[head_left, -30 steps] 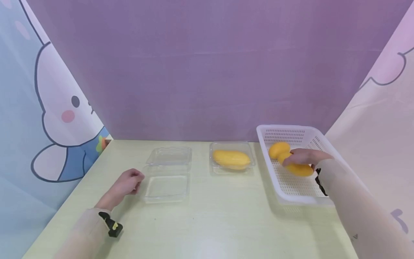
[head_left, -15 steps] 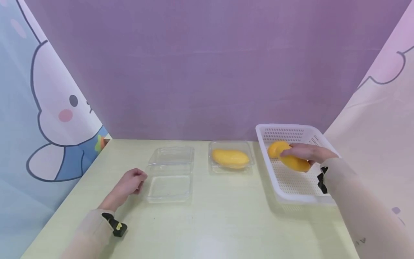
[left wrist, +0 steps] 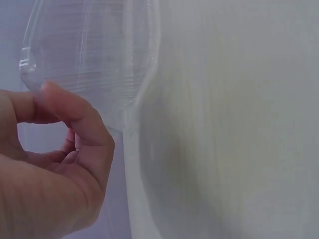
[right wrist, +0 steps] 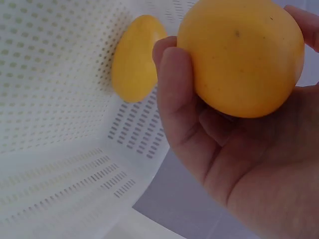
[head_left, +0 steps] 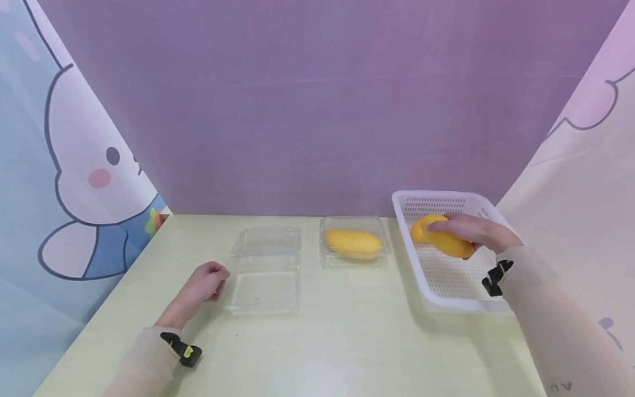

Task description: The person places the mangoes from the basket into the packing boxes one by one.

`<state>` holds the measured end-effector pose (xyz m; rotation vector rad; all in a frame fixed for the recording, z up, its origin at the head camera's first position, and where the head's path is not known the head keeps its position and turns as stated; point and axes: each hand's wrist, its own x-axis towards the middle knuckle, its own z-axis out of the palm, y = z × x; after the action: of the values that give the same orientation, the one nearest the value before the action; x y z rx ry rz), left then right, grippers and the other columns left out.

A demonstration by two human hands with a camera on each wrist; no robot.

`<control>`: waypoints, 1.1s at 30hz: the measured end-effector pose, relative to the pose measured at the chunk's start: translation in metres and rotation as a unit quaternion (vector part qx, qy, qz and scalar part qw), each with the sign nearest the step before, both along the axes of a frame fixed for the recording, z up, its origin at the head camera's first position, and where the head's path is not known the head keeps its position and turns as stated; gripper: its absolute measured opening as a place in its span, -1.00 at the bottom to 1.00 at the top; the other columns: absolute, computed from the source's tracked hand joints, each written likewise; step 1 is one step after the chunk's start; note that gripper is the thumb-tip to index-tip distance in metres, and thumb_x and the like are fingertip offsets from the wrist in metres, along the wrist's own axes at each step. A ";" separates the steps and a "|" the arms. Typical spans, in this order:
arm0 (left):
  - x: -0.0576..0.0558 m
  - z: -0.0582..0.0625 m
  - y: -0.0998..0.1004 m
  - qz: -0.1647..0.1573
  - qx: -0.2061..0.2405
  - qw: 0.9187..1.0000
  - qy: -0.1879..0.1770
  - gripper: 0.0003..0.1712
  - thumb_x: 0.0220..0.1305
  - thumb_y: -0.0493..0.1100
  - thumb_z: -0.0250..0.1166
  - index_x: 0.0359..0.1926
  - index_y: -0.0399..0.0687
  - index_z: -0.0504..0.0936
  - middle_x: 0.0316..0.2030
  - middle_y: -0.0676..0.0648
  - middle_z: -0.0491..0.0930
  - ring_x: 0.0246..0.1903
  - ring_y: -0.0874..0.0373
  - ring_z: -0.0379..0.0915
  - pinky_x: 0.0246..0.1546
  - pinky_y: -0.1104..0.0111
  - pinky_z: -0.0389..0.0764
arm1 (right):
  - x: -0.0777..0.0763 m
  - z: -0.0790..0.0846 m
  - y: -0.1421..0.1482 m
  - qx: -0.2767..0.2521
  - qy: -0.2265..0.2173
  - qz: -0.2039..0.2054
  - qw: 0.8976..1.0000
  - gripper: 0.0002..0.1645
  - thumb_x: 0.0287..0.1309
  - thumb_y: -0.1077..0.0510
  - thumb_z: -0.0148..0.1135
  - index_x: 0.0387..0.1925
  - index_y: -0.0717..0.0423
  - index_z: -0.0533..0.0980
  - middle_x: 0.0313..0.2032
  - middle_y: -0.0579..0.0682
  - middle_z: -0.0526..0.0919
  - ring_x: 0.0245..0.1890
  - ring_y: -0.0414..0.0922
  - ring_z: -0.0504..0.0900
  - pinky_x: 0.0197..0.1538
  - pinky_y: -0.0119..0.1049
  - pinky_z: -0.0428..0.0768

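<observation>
My right hand (head_left: 486, 231) holds a yellow mango (head_left: 451, 243) over the white perforated basket (head_left: 463, 304), fingers curled round its sides. Behind it in the basket lies a second mango (head_left: 418, 232); the right wrist view shows that mango (right wrist: 135, 59) against the basket wall. At the left, my left hand (head_left: 200, 284) pinches the edge of a clear plastic clamshell box (head_left: 265, 292) that lies unfolded on the table. In the left wrist view, thumb and forefinger meet at the rim of the clear box (left wrist: 89, 55), and the other fingers are curled in.
Another clear box (head_left: 354, 221), with a yellow mango (head_left: 353, 242) in it, stands at the back middle of the pale table (head_left: 317, 347). A purple backdrop (head_left: 317, 110) rises behind the table, with printed cloth at both sides.
The right hand has lifted the mango slightly and tilted it, shifting a little back. The left hand and the unfolded clamshell box have slid slightly right together.
</observation>
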<state>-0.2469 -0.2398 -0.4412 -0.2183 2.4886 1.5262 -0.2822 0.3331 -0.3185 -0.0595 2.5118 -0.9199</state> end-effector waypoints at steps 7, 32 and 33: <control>0.001 -0.002 0.006 0.009 0.010 1.000 0.006 -0.69 0.41 -0.20 0.02 0.01 -0.38 0.41 -0.39 -0.12 0.44 -0.42 0.08 0.39 -0.38 0.29 0.54 | 0.009 0.010 -0.006 -0.009 0.030 -0.003 1.000 -0.33 0.41 -0.28 0.03 0.13 0.23 0.24 -0.39 0.08 0.50 -0.51 -0.06 0.52 -0.46 -0.22 0.58; -0.003 -0.005 0.008 0.003 0.077 0.997 -0.017 -0.80 0.38 -0.27 0.04 -0.07 -0.35 0.40 -0.36 -0.11 0.40 -0.44 0.09 0.37 -0.46 0.33 0.50 | 0.047 0.027 -0.055 -0.063 0.151 0.011 0.986 -0.45 0.46 -0.25 0.03 0.04 0.16 0.36 -0.41 0.06 0.53 -0.43 -0.02 0.54 -0.29 -0.20 0.51; -0.003 -0.005 0.008 0.001 0.080 0.997 -0.017 -0.81 0.38 -0.27 0.04 -0.08 -0.34 0.40 -0.36 -0.11 0.40 -0.44 0.10 0.37 -0.46 0.34 0.50 | 0.049 0.028 -0.058 -0.065 0.154 0.010 0.986 -0.46 0.46 -0.24 0.04 0.04 0.16 0.37 -0.41 0.06 0.52 -0.43 -0.02 0.54 -0.30 -0.20 0.51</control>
<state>-0.2502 -0.2318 -0.4465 -0.2189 2.3267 1.6984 -0.2337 0.2755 -0.2909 -0.2873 2.7192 -1.1421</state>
